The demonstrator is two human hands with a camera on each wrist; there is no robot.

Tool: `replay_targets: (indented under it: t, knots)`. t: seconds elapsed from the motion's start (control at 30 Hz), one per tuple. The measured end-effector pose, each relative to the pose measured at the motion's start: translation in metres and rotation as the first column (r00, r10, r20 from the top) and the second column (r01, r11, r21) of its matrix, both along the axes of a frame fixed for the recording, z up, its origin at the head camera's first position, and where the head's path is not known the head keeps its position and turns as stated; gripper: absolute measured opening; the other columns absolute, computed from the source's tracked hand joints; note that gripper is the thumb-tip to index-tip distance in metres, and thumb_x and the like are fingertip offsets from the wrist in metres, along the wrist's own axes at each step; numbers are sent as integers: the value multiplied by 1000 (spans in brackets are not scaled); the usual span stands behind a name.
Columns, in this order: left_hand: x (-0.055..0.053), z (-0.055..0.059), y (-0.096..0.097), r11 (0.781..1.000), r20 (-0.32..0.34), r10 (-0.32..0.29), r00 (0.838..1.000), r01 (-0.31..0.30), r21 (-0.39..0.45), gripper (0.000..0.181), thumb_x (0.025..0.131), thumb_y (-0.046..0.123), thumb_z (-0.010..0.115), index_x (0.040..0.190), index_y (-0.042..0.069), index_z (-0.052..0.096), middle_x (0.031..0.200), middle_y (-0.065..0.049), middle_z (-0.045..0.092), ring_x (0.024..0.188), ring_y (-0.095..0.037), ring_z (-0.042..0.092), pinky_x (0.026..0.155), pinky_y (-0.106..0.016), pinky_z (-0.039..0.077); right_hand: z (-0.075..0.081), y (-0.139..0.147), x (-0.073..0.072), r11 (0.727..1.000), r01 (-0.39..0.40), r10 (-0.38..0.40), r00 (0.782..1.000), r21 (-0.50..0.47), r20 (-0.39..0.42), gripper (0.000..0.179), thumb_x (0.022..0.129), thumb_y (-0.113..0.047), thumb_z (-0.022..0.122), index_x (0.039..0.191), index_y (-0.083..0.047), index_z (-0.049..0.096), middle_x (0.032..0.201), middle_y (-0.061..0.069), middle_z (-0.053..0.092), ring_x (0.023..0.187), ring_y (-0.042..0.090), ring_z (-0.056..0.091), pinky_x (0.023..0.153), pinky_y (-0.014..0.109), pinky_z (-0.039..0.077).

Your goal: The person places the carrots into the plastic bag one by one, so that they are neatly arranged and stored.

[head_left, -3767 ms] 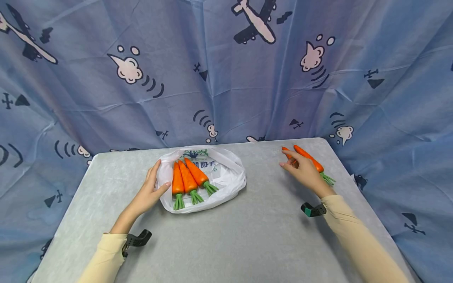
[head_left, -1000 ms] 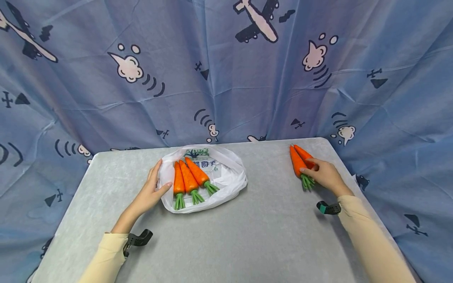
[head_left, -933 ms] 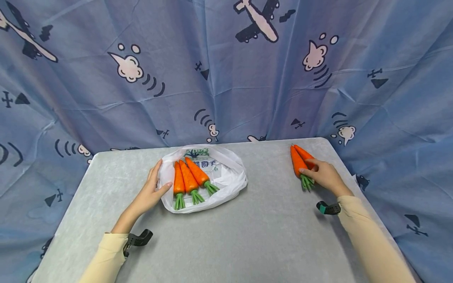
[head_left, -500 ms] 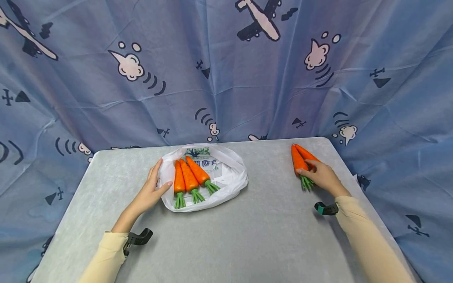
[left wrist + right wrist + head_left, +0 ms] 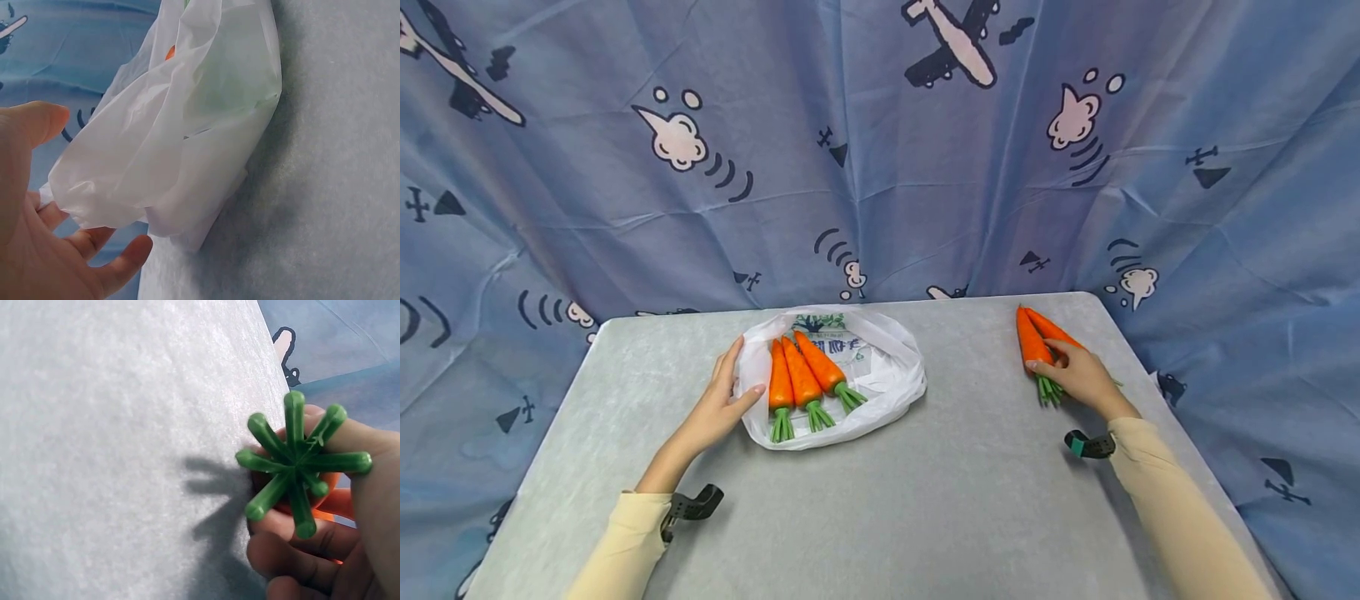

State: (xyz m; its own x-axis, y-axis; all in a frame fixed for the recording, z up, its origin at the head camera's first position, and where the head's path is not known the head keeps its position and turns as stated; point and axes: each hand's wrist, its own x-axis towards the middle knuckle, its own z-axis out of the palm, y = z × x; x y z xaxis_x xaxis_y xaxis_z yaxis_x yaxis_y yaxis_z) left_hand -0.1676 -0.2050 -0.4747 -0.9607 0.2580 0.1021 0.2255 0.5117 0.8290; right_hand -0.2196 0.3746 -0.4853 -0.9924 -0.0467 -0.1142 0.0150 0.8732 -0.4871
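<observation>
My left hand [image 5: 718, 407] rests at the left side of a white plastic bag [image 5: 891, 400], fingers spread and fairly straight. In the left wrist view its fingertips [image 5: 134, 250] touch the bag's edge, and the thumb stands apart from the plastic. Three orange carrots with green tops lie side by side in the bag's mouth; the middle one [image 5: 802, 375] sits between the others. At the right, my right hand [image 5: 1084, 377] holds a carrot [image 5: 1032, 337] near its leafy end, with thumb and fingers around it. The green top [image 5: 294, 465] faces the right wrist camera.
A second loose carrot [image 5: 1048, 327] lies just right of the held one, partly hidden by the right hand. The grey table [image 5: 880, 517] ends at a blue curtain [image 5: 895, 167] with printed airplanes. Each wrist wears a black camera mount.
Since the earliest frame, my right hand has moved right and nearer the body, now gripping the left loose carrot near its top. Lately it has shifted slightly left. The left hand stays put.
</observation>
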Motion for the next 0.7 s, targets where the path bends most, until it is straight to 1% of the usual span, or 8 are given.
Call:
replay_targets:
  t: [0.2,0.43,0.7]
  knots:
    - [-1,0,1,1000,1,-5,1000,5,7,86,98,16,60,160,9,2,159,-28,15,145,-44,26,114,-67,27,-1,-1,1,1000,6,-6,1000,0,-11,84,90,-54,65,145,6,43,76,9,52,64,19,47,54,27,36]
    - [-1,1,1,1000,-1,1,1000,-1,0,85,98,17,60,160,10,2,159,-27,15,144,-45,27,114,-67,28,-2,-4,2,1000,-1,0,999,-18,-40,83,89,-53,67,144,5,44,75,8,51,64,19,46,54,27,34]
    - [0,0,1,1000,-24,5,1000,-6,-14,85,98,19,60,160,8,2,158,-29,16,139,-48,31,110,-68,32,-2,-11,1,999,-12,9,998,-43,-69,78,89,-50,69,145,-1,47,75,7,54,65,18,47,55,26,35]
